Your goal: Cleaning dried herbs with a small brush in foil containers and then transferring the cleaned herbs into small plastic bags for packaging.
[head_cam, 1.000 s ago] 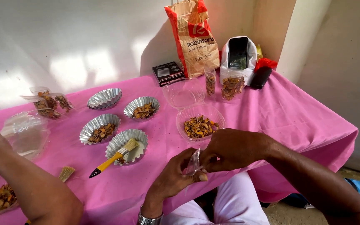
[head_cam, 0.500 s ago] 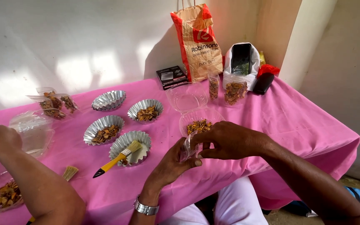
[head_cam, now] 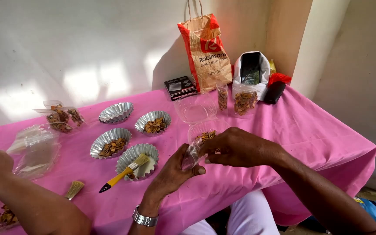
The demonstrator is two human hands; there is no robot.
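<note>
Left hand (head_cam: pixel 172 172) and right hand (head_cam: pixel 240 148) meet at the table's near edge, both closed on a small clear plastic bag (head_cam: pixel 192 153). Left thumb and fingers pinch the bag's lower end; right fingers curl over its top from 2 o'clock. The bag sits between the hands, at 1 o'clock from the left palm. Just behind the right hand, a clear plastic container (head_cam: pixel 205 130) with brown chips, partly hidden.

At 9 o'clock of the left hand: a foil cup (head_cam: pixel 137 156) with a yellow-handled brush (head_cam: pixel 123 173) lying across it. Three more foil cups at 10–11 o'clock: (head_cam: pixel 110 142), (head_cam: pixel 153 122), (head_cam: pixel 115 112). An empty clear tray (head_cam: pixel 195 109) at 12 o'clock.

Another person's arm (head_cam: pixel 27 200) comes in from lower left over the pink tablecloth (head_cam: pixel 310 130). A paper bag (head_cam: pixel 205 52) stands at the wall, far back.
</note>
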